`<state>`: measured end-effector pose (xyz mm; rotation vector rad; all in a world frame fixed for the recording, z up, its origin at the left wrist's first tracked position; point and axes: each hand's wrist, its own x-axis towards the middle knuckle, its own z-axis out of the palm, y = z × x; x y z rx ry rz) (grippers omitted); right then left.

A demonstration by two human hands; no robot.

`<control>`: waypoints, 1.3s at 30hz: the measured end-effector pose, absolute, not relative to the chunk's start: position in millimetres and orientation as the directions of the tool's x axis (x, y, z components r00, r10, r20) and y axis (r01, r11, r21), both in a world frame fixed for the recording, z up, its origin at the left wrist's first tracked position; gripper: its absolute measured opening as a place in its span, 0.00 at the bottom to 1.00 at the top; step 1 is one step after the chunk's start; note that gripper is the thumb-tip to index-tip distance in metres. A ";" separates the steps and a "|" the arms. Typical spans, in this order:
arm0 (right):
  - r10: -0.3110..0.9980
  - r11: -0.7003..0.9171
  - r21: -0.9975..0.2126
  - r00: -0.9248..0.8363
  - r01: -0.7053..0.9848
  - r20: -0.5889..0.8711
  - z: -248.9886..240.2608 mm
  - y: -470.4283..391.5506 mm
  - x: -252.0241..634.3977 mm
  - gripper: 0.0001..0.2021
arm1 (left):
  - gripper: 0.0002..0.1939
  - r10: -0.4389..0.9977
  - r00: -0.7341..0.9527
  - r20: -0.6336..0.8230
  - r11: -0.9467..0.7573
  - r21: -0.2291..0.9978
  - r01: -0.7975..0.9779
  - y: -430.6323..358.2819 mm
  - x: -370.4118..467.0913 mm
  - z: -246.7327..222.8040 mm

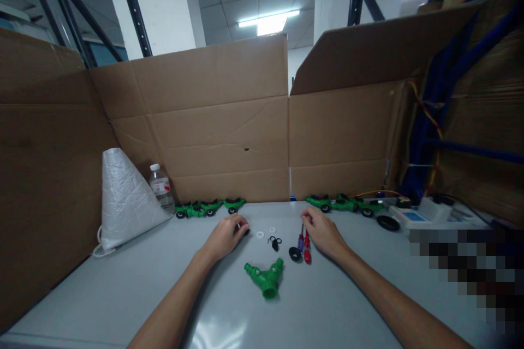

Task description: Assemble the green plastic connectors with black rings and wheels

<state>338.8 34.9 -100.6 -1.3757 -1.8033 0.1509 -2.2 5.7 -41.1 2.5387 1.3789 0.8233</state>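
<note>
My left hand (230, 235) rests on the table with curled fingers, pinching a small black part (246, 232) that is mostly hidden. My right hand (321, 229) is closed beside a purple-handled screwdriver (301, 242) and a red-handled screwdriver (307, 251). Its fingertips meet the shaft ends; whether they grip them is hidden. Next to the handles lies a round black cap (295, 253). Between my hands are a white ring (260, 234), a second white ring (273, 229) and several small black pieces (275, 243). Nearer me sits a green Y-shaped pipe fitting (267, 279).
Green fittings with black caps line the back left (208, 208) and back right (346, 204). A silvery bag (125, 207) and water bottle (161, 188) stand left. Cardboard walls (213, 142) enclose the table. At right are a black ring (388, 223) and a white device (434, 212) with wires.
</note>
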 end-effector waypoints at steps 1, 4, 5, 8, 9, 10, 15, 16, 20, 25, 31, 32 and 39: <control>0.839 0.394 -0.549 -0.044 0.737 0.543 -100.9 34.8 338.6 0.08 | 0.14 0.813 0.426 0.397 -0.563 0.350 0.748 4.8 -2.6 -40.4; 0.830 0.410 -0.550 -0.048 0.727 0.555 -102.4 35.4 338.1 0.08 | 0.14 0.817 0.417 0.398 -0.541 0.279 0.794 1.9 -3.1 -35.7; 0.827 0.415 -0.550 -0.049 0.725 0.560 -103.1 35.9 338.1 0.08 | 0.14 0.816 0.419 0.398 -0.536 0.251 0.806 0.9 -2.9 -33.6; 0.820 0.426 -0.549 -0.050 0.720 0.570 -104.9 37.5 338.9 0.08 | 0.14 0.814 0.432 0.388 -0.525 0.173 0.833 -1.8 -1.2 -28.4; 0.818 0.431 -0.548 -0.055 0.717 0.572 -105.4 38.0 339.3 0.08 | 0.14 0.813 0.438 0.384 -0.523 0.151 0.839 -2.4 -0.5 -27.5; 0.817 0.436 -0.547 -0.060 0.714 0.573 -105.9 38.4 339.8 0.08 | 0.13 0.811 0.445 0.381 -0.523 0.130 0.842 -2.8 0.2 -27.0; 0.820 0.439 -0.548 -0.069 0.712 0.568 -107.0 38.5 341.0 0.08 | 0.14 0.787 0.491 0.372 -0.545 0.049 0.837 -1.9 2.7 -29.5; 0.822 0.438 -0.549 -0.069 0.712 0.566 -106.7 38.1 340.9 0.08 | 0.14 0.785 0.496 0.372 -0.546 0.035 0.837 -1.3 2.9 -30.3; 0.827 0.439 -0.556 -0.075 0.706 0.558 -104.7 35.3 340.0 0.08 | 0.15 0.779 0.510 0.364 -0.542 -0.016 0.840 -0.2 3.0 -32.1; 0.828 0.440 -0.556 -0.078 0.706 0.555 -104.7 34.8 339.6 0.09 | 0.16 0.776 0.515 0.364 -0.533 -0.060 0.844 -1.6 3.6 -31.2; 0.835 0.431 -0.552 -0.083 0.714 0.544 -107.9 36.9 339.7 0.08 | 0.17 0.767 0.518 0.379 -0.538 -0.061 0.841 -4.8 4.4 -28.8; 0.837 0.430 -0.555 -0.083 0.713 0.542 -108.1 36.9 339.6 0.08 | 0.17 0.764 0.520 0.381 -0.541 -0.061 0.839 -5.3 4.3 -28.2; 0.846 0.424 -0.578 -0.078 0.697 0.527 -105.7 32.7 338.1 0.09 | 0.15 0.770 0.522 0.365 -0.563 0.007 0.826 -6.3 0.1 -25.0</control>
